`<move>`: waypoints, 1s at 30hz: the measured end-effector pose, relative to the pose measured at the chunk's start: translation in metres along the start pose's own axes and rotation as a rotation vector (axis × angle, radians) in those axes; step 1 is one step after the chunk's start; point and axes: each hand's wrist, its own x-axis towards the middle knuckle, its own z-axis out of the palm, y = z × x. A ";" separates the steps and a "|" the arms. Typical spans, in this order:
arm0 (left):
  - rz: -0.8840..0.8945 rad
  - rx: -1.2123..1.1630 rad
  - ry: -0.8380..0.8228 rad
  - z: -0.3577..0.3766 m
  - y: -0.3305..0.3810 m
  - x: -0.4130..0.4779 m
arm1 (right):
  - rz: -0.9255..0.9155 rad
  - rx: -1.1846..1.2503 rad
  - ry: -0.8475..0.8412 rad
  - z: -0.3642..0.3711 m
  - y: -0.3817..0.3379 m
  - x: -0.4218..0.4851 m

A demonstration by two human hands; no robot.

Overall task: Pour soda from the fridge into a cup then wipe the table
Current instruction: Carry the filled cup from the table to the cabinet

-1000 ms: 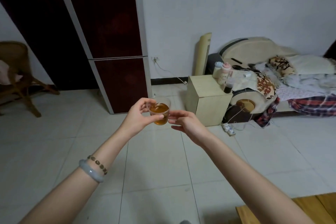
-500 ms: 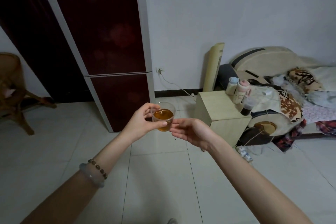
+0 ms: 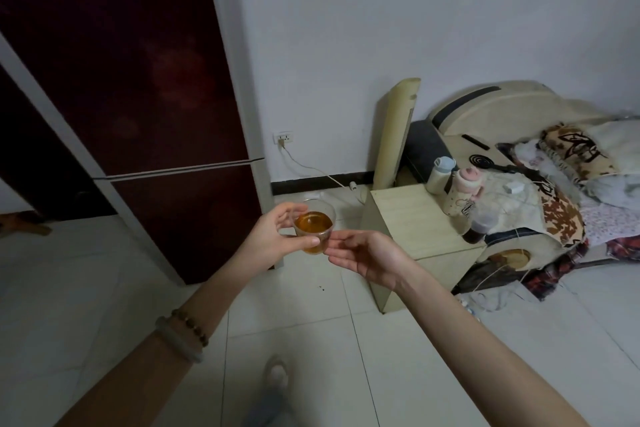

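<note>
Fingers (image 3: 294,215) of my left hand (image 3: 273,239) pinch the clear cup (image 3: 314,226) (amber soda inside), held upright over the floor (image 3: 311,340). At its 4 o'clock, my right hand (image 3: 367,255) lies open, fingertips touching the cup's base; fridge (image 3: 145,87) at 10 o'clock.

clear cup (image 3: 314,226) (upright), seemingly half-full, amber soda
</note>
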 end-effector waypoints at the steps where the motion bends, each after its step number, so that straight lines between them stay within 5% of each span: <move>1: 0.001 -0.004 -0.019 -0.002 -0.004 0.018 | -0.001 0.011 0.013 -0.003 -0.007 0.013; 16: 0.116 -0.016 -0.394 -0.020 -0.017 0.311 | -0.179 0.244 0.257 -0.038 -0.138 0.177; 30: 0.135 0.016 -0.813 0.107 -0.020 0.464 | -0.294 0.410 0.581 -0.156 -0.182 0.216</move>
